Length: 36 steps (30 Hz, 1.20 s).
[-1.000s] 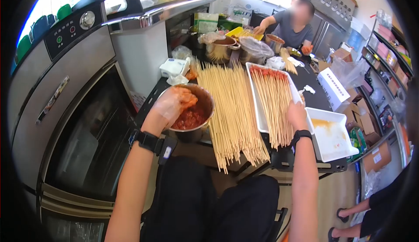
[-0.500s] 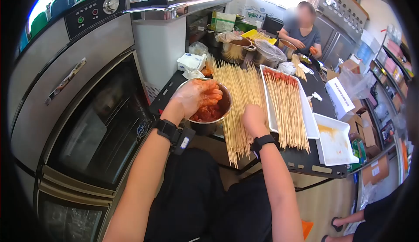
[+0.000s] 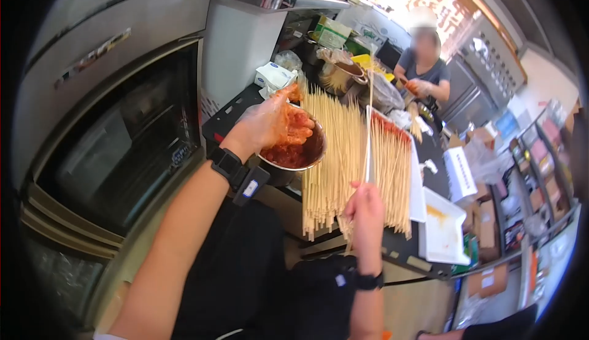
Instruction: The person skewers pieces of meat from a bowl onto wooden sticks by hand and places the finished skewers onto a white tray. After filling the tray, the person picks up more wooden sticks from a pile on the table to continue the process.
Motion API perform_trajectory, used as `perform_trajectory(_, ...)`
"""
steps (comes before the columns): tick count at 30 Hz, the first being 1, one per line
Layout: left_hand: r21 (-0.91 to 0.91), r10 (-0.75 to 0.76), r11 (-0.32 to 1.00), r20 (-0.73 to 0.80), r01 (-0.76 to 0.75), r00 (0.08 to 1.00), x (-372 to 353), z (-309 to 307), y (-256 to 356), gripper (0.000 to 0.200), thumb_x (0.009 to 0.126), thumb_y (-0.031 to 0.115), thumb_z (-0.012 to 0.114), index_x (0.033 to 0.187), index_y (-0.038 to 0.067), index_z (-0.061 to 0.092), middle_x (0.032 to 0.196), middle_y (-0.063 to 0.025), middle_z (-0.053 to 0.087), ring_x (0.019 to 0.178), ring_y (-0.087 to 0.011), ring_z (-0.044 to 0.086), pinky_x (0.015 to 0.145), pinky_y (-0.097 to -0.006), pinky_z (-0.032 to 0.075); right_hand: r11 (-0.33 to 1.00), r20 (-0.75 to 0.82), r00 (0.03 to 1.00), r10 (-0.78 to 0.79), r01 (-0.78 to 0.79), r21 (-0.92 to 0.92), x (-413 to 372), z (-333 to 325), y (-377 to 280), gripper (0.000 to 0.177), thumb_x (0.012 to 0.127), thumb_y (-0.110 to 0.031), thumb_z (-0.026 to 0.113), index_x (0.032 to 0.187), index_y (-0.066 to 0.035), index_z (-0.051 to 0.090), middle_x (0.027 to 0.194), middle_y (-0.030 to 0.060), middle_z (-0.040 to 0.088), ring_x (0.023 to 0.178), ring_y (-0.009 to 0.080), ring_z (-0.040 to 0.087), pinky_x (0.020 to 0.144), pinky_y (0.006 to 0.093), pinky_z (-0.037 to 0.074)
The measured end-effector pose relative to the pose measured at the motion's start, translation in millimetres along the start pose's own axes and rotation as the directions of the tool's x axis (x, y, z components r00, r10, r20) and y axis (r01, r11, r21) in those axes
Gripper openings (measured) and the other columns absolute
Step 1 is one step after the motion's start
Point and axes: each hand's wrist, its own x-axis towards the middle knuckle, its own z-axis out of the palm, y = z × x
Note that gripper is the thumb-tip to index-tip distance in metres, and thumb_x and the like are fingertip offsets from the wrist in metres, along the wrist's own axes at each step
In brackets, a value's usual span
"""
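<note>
My left hand, in a clear glove smeared with red sauce, is curled around red meat above the rim of a metal pot. More red meat lies inside the pot. In my right hand, bare and closed, a thin wooden skewer stands nearly upright. Behind it, a thick spread of bare skewers covers the table beside the pot. Skewers with red meat at their far ends lie in a white tray to the right.
An empty-looking white tray with yellow stains sits at the table's right edge. A tissue box and a large pot are behind. Across the table a person works with both hands. A dark-doored appliance stands at left.
My right hand has drawn back toward me from the bare skewers and now holds one raised. My left hand stays over the pot. The view has tilted and shifted.
</note>
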Motion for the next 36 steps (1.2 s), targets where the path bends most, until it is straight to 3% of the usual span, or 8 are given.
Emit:
perform_trajectory(2,-0.054,-0.128,0.991,-0.17,0.121,0.977,6,-3,2,0.033,0.093,0.026,0.045,0.111,-0.002,0.046,0.098,-0.019,0.058,0.09,-0.0285,0.059,0.075,-0.0382,0.049,0.966,-0.013,1.0,-0.002,0.006,0.26,-29,16,-3,0.028,0.096,-0.016,0.036,0.119,-0.002,0.043,0.057,-0.0025,0.039,0.044,0.0041,0.033,0.041,0.0169,0.028)
perform_trajectory(4,-0.058,-0.099,0.994,-0.109,0.093,0.989,2,-7,-4,0.03,0.092,0.024,0.046,0.105,-0.002,0.049,0.097,-0.0174,0.058,0.089,-0.0259,0.059,0.075,-0.0364,0.049,0.905,0.083,0.996,0.034,-0.066,0.42,-53,18,-2,0.034,0.097,-0.015,0.034,0.127,0.0,0.037,0.053,-0.0032,0.032,0.042,0.0049,0.029,0.04,0.0189,0.027)
perform_trajectory(8,0.141,-0.096,0.986,0.061,0.087,0.994,18,-21,-8,0.023,0.092,0.02,0.048,0.096,-0.002,0.053,0.093,-0.0119,0.059,0.086,-0.0182,0.058,0.073,-0.0296,0.05,0.86,0.147,0.987,0.069,-0.134,0.493,-93,26,10,0.035,0.097,-0.016,0.033,0.128,0.0,0.036,0.05,-0.0018,0.029,0.039,0.0065,0.027,0.04,0.0217,0.028)
perform_trajectory(13,0.075,0.061,0.995,0.001,-0.061,0.998,6,-7,-6,0.022,0.092,0.015,0.047,0.102,-0.004,0.052,0.091,-0.0094,0.057,0.09,-0.0174,0.057,0.08,-0.0262,0.049,0.733,-0.087,0.996,-0.01,0.066,0.677,-106,47,-3,0.037,0.096,-0.014,0.033,0.13,0.0,0.034,0.05,-0.0001,0.034,0.039,0.0069,0.03,0.042,0.0263,0.031)
perform_trajectory(16,-0.089,0.15,0.984,-0.062,-0.155,0.987,7,-5,-6,0.022,0.092,0.012,0.046,0.105,-0.005,0.05,0.093,-0.0109,0.058,0.092,-0.0191,0.057,0.086,-0.0285,0.048,0.693,0.081,0.99,-0.118,0.024,0.721,-99,31,3,0.037,0.096,-0.014,0.032,0.129,0.001,0.036,0.05,0.0007,0.036,0.038,0.0073,0.029,0.043,0.0288,0.031)
perform_trajectory(21,-0.115,0.07,0.99,-0.109,-0.082,0.992,9,-9,-3,0.022,0.091,0.009,0.047,0.108,-0.005,0.047,0.096,-0.0148,0.057,0.089,-0.0228,0.06,0.081,-0.0308,0.052,0.839,0.209,0.95,0.231,-0.303,0.451,-112,36,-14,0.036,0.09,-0.002,0.043,0.126,0.001,0.044,0.049,-0.0026,0.031,0.042,0.0038,0.029,0.043,0.0203,0.028)
perform_trajectory(30,-0.082,0.096,0.989,-0.272,-0.123,0.958,12,-3,-5,0.021,0.09,0.008,0.048,0.107,-0.005,0.048,0.094,-0.0142,0.058,0.087,-0.0236,0.06,0.077,-0.0332,0.053,0.911,0.162,0.968,0.191,-0.236,0.338,-124,41,-19,0.034,0.092,-0.001,0.037,0.125,0.002,0.045,0.049,-0.0023,0.033,0.039,0.0047,0.025,0.04,0.0216,0.025)
perform_trajectory(36,0.053,0.072,0.997,-0.189,-0.063,0.979,15,-12,-6,0.021,0.09,0.009,0.049,0.106,-0.005,0.048,0.094,-0.0147,0.057,0.084,-0.0227,0.061,0.075,-0.0324,0.053,0.918,0.13,0.969,0.21,-0.241,0.315,-120,46,-17,0.033,0.092,-0.001,0.037,0.124,0.002,0.045,0.05,-0.002,0.033,0.038,0.005,0.026,0.04,0.0217,0.026)
